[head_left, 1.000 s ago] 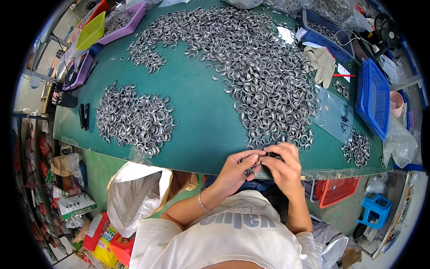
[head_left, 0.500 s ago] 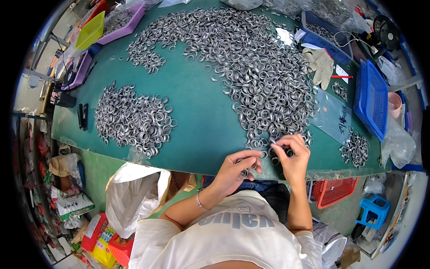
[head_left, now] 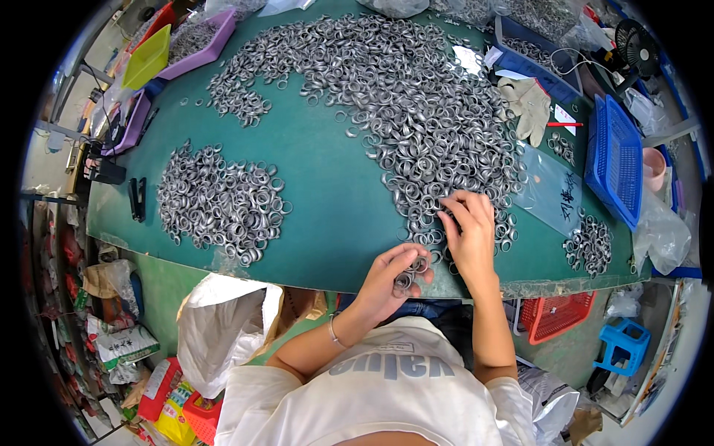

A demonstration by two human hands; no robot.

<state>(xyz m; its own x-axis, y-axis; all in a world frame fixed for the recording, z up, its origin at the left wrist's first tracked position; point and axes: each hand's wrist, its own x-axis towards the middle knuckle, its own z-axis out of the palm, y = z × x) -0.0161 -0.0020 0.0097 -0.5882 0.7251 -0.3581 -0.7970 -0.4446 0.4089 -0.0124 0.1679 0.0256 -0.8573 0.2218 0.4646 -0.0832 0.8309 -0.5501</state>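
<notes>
Toward the front of the green table, my left hand (head_left: 384, 281) is closed around a few metal rings (head_left: 404, 281), some of which show between thumb and fingers. To its right and farther in, my right hand (head_left: 471, 232) reaches to the near edge of a large heap of grey metal rings (head_left: 439, 141). Its thumb and index fingertips are apart and touch rings there; I make out no ring held in it. A few loose rings lie beneath and between the two hands, partly covered by the right hand.
A smaller ring pile (head_left: 219, 201) lies left, another (head_left: 589, 247) right beside a clear plastic bag (head_left: 549, 189). Blue baskets (head_left: 614, 160), a work glove (head_left: 526, 110) and a fan (head_left: 637, 48) line the right side. An open white sack (head_left: 223, 327) stands below the front edge.
My right hand has moved away from the left hand and up to the heap, its pinch now loosened. My left hand stays nearly in place, turned slightly, with rings still in it.
</notes>
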